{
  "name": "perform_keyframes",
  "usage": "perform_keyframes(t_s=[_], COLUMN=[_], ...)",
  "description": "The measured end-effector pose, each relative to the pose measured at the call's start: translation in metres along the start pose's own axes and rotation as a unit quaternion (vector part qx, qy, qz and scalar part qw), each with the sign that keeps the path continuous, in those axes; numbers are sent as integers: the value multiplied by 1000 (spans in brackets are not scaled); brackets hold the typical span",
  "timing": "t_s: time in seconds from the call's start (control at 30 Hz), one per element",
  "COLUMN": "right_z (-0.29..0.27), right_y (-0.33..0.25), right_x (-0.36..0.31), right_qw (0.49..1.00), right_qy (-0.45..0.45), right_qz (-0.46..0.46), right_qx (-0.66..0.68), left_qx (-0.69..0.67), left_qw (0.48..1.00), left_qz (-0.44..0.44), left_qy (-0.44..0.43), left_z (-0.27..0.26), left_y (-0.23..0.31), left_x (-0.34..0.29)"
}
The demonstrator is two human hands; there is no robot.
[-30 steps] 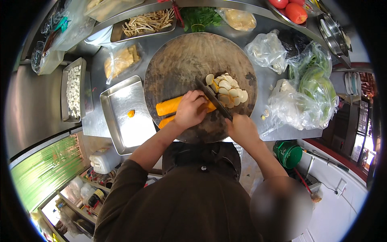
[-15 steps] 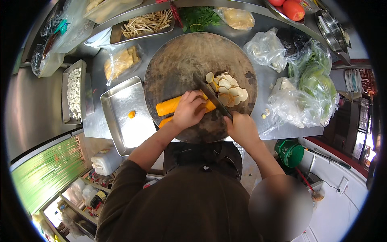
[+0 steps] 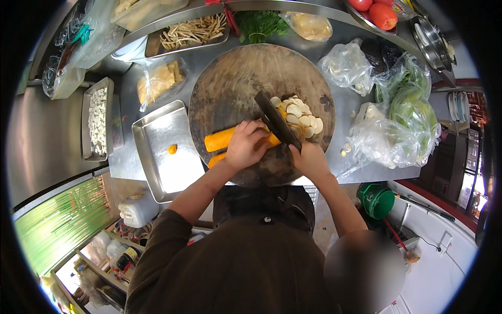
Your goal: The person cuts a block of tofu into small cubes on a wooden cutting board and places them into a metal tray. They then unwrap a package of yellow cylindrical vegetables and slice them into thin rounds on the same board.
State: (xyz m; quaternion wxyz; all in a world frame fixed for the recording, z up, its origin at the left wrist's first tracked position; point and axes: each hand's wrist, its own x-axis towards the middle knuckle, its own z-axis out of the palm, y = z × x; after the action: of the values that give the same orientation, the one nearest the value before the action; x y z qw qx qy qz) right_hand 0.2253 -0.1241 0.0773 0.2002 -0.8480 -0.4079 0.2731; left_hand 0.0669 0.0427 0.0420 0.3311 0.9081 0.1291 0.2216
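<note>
A round wooden chopping block (image 3: 235,78) lies before me. My left hand (image 3: 246,146) presses with bent fingers on a thick orange-skinned roll of food (image 3: 219,139). A second orange piece (image 3: 216,159) lies nearer me, partly under that hand. My right hand (image 3: 309,161) grips the handle of a dark-bladed cleaver (image 3: 277,118), mostly hiding the handle. The blade slants across the rolls' right end, close to my left fingertips, and its broad side is turned up to view. Pale round slices with orange rims (image 3: 302,114) are heaped just right of the blade.
Left of the block sits a metal tray (image 3: 140,157) with a small orange end piece (image 3: 172,149). A tray of white cubes (image 3: 97,123) stands farther left. Bagged vegetables (image 3: 408,115) crowd the right. Behind are a tray of pale strips (image 3: 193,31) and green herbs (image 3: 259,26).
The cleaver blade has tipped so that more of its broad side shows, and my right hand has shifted slightly. My left hand stays on the rolls.
</note>
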Motion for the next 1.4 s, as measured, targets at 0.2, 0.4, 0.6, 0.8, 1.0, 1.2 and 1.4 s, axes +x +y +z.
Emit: perform_keyframes(t_s=[0.2, 0.4, 0.6, 0.8, 1.0, 1.2, 1.4], right_z=[-38, -10, 13, -31, -16, 21, -10], right_y=[-32, -34, -4, -39, -39, -15, -27], right_x=[-32, -13, -1, -35, -25, -9, -26], right_qw=[997, 995, 1000, 999, 995, 998, 1000], right_qy=[-62, -65, -2, -37, -64, -21, -8], right_qz=[1, 32, 5, 10, 22, 13, 1], right_qx=[-45, -72, -22, -31, -74, -51, -8], left_qx=[9, -4, -9, 18, 12, -2, -3], left_qw=[999, 999, 1000, 999, 999, 1000, 1000], left_qz=[-31, -28, -2, -20, -25, -1, -16], left_qy=[-4, -19, -29, -26, -33, -13, -7], left_z=[1, 3, -8, -7, -5, -4, -8], left_y=[-2, -3, 0, -2, -2, -3, -2], left_x=[-2, 1, -2, -7, -5, -8, -6])
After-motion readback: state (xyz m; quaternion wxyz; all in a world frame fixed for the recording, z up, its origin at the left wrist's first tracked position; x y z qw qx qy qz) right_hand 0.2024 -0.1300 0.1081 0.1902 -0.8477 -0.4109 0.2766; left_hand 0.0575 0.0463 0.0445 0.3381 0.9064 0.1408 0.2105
